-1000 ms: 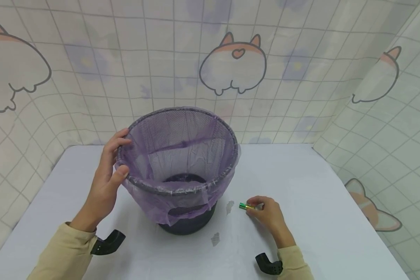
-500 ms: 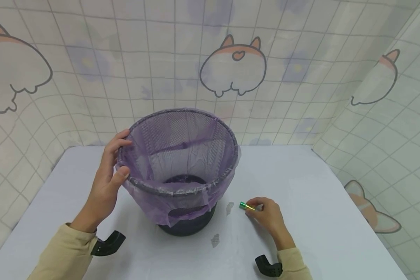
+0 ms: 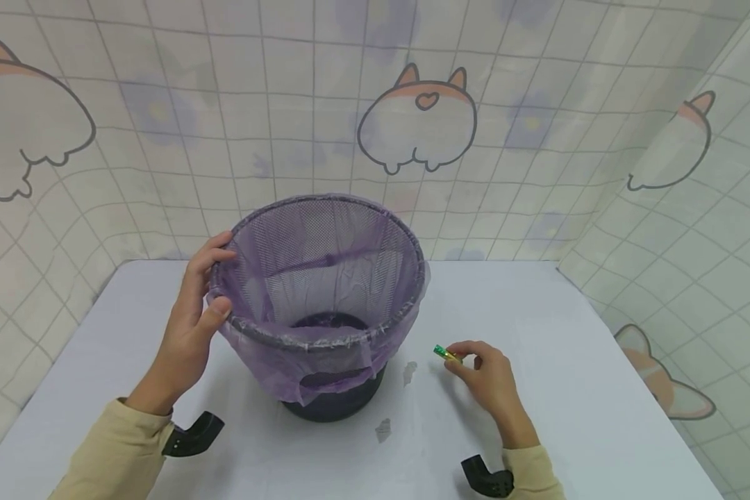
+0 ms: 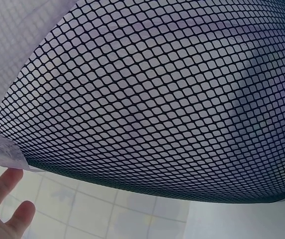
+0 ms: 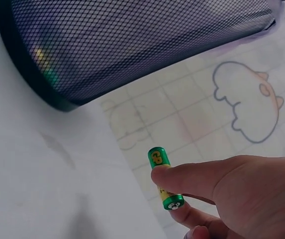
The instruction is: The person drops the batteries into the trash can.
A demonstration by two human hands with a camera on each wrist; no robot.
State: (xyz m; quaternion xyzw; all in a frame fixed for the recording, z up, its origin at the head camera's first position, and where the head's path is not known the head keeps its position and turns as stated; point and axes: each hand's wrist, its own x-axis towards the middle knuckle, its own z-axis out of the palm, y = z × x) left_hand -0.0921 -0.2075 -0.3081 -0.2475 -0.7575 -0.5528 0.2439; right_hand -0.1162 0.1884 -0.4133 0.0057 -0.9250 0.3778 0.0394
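Note:
A dark mesh wastebasket [image 3: 328, 411], lined with a purple plastic bag [image 3: 269, 357], stands on the white table with its mouth tilted toward me. My left hand [image 3: 184, 330] grips its left rim through the folded-over bag, thumb outside and fingers on the far side. To the right, my right hand [image 3: 490, 385] pinches a green and gold battery [image 5: 158, 157] between thumb and fingers, just above the tabletop. In the right wrist view the battery's end terminal shows, and "GP" is printed on its side. Through the mesh low in the basket, a blurred green and yellow patch [image 5: 47, 67] shows.
The white table [image 3: 506, 298] meets a wall covering [image 3: 537, 173] printed with a grid and corgi drawings at the back and sides. Two small grey marks lie on the table between the basket and my right hand. Black curved mounts are fixed at both wrists.
My right hand has lifted the battery slightly off the table, moving a little up and to the right in the head view. My left hand and the basket have stayed put.

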